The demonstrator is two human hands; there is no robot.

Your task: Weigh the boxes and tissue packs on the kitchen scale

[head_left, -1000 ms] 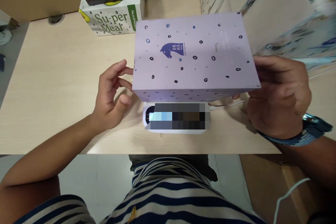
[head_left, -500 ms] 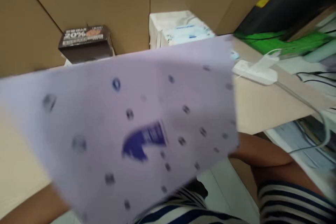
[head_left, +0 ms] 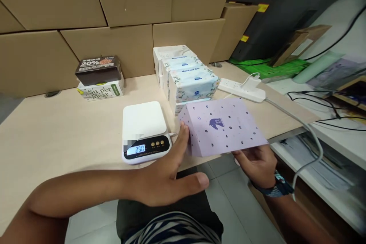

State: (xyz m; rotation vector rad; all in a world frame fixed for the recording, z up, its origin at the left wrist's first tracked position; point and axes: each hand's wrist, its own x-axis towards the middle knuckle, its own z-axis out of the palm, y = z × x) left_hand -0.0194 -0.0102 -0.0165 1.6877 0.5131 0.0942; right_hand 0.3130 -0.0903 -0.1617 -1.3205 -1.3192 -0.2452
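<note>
A lilac cardboard box with small dark rings and a purple animal-head logo is tilted at the table's front edge. My left hand lies with fingers stretched against its left side, the thumb spread away below. At the lower right edge, my right hand grips the box from below, its fingers partly hidden behind it. Left of the box, a white digital scale shows a lit reading of about 2.50, and nothing lies on its plate.
Tissue packs are stacked behind the lilac box. A dark carton rests on a white "Su-per Meal" carton at the left. A power strip and its grey cable run along the right. Large cardboard boxes line the back.
The lilac piece, earlier broad and blurred close to the camera, is now lower, farther right and smaller, showing a folded side. Both hands and the scale have come into view.
</note>
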